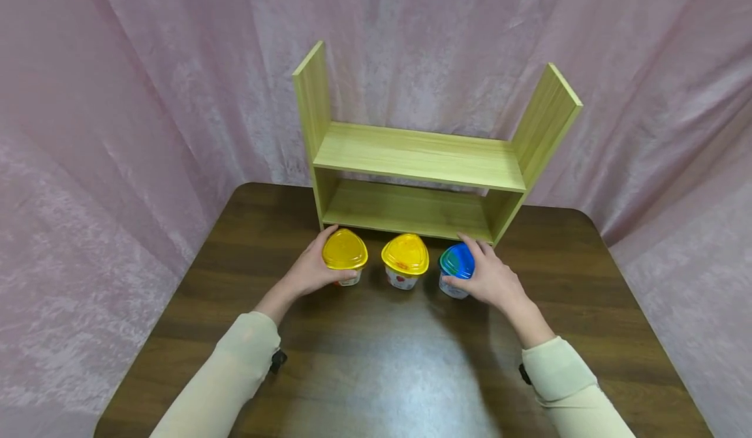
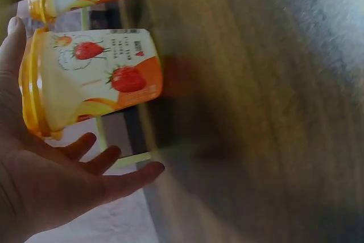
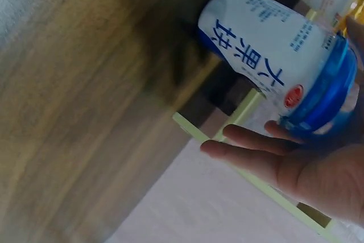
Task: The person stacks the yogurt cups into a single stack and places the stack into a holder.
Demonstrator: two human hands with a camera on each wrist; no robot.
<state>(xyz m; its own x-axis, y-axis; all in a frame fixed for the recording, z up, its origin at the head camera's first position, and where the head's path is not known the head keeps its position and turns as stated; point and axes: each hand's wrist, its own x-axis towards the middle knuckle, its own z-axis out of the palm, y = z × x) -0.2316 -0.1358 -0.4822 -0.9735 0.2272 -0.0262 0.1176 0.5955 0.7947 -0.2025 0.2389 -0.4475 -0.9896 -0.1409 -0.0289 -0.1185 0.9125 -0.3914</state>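
Three lidded plastic food cups stand in a row on the table. My left hand (image 1: 313, 267) is spread around the left yellow-lidded cup (image 1: 344, 250); its white side (image 2: 102, 72) shows printed strawberries. In the left wrist view the fingers stretch past this cup, with a gap between most of them and its wall. The middle yellow-lidded cup (image 1: 405, 255) stands between the hands, untouched. At the right, my right hand (image 1: 492, 276) surrounds the blue-lidded cup (image 1: 455, 262), fingers extended beside it. Blue characters mark its white wall (image 3: 267, 44). Whether either hand touches its lid is hard to tell.
Just behind the cups stands a light wooden shelf (image 1: 420, 156) with two boards and tall side panels. Its lower board (image 1: 405, 208) lies close to the fingertips. The dark wooden table (image 1: 376, 373) stretches toward me, and pink curtains (image 1: 411, 46) hang behind.
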